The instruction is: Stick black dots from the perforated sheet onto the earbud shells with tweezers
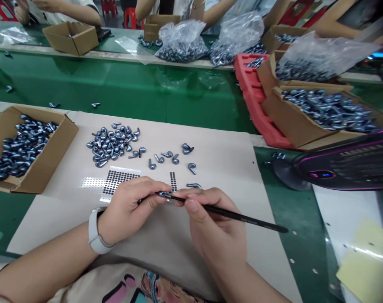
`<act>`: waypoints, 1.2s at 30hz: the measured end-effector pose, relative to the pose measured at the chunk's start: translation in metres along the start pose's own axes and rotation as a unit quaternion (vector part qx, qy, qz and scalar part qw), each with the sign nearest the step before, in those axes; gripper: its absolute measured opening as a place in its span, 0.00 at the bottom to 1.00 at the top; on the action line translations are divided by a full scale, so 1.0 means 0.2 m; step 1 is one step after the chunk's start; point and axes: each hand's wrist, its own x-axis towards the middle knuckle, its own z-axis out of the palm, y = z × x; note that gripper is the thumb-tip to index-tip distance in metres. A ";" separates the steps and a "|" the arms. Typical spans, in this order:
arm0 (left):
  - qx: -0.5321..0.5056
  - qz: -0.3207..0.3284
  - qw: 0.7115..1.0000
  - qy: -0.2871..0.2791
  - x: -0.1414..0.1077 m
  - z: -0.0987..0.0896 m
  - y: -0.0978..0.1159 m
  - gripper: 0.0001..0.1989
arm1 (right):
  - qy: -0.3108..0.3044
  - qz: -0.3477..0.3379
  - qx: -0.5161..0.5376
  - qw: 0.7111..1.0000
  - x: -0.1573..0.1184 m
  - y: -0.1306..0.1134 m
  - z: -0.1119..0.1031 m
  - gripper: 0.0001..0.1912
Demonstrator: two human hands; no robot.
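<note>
My left hand (133, 202), with a grey watch band on its wrist, pinches a small shiny blue-grey earbud shell (162, 194) between thumb and fingertips. Slim black tweezers (241, 217) lie in the grip of my right hand (215, 223). Their tip end reaches the earbud shell, and the back end points to the lower right. Fingers partly hide the tip. Beyond my hands, a sheet of black round dots (120, 182) lies on the paper, with a narrow strip of dots (173, 182) beside it. Several loose earbud shells (175, 158) lie just past them.
A pile of earbud shells (114, 143) sits on the beige paper (68, 219). Left stands a cardboard box (54, 162) of shells. Right are a black fan (345, 162), a red crate (252, 97) and another full box (292, 118). Bagged shells (185, 46) and co-workers' arms (74, 12) are across.
</note>
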 end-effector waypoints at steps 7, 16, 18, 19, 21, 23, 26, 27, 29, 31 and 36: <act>-0.008 0.034 0.999 0.015 -0.01 0.01 -0.02 0.06 | 0.009 0.072 0.090 0.993 0.03 0.00 0.02 0.05; -0.004 0.039 0.999 0.013 -0.01 0.01 -0.02 0.06 | -0.017 0.068 0.119 0.990 0.03 0.01 0.03 0.04; -0.005 0.036 0.999 0.011 -0.01 0.01 -0.02 0.06 | -0.020 0.046 0.112 0.992 0.03 0.02 0.02 0.04; -0.006 0.034 0.999 0.009 -0.01 0.01 -0.02 0.07 | -0.020 0.028 0.102 0.994 0.03 0.03 0.02 0.04; -0.010 0.031 0.999 0.009 0.00 0.00 -0.02 0.07 | -0.024 -0.023 0.064 0.997 0.02 0.03 0.02 0.05; -0.017 0.034 0.999 0.007 0.00 0.00 -0.02 0.07 | -0.031 -0.084 0.010 0.996 0.00 0.03 0.01 0.07; -0.025 0.042 0.999 0.004 0.00 0.00 -0.02 0.08 | -0.035 -0.148 -0.046 0.987 -0.01 0.02 -0.01 0.12; -0.026 0.043 0.999 0.004 0.01 0.00 -0.02 0.08 | -0.034 -0.158 -0.055 0.985 -0.02 0.02 -0.02 0.13; -0.025 0.042 0.999 0.003 0.01 0.00 -0.02 0.08 | -0.037 -0.170 -0.071 0.982 -0.02 0.01 -0.03 0.15; -0.020 0.042 0.999 -0.002 0.01 0.00 -0.02 0.09 | -0.051 -0.179 -0.100 0.977 -0.02 -0.01 -0.03 0.16; -0.010 0.049 0.999 -0.009 0.01 0.00 -0.02 0.10 | -0.076 -0.211 -0.192 0.956 -0.02 -0.04 -0.04 0.18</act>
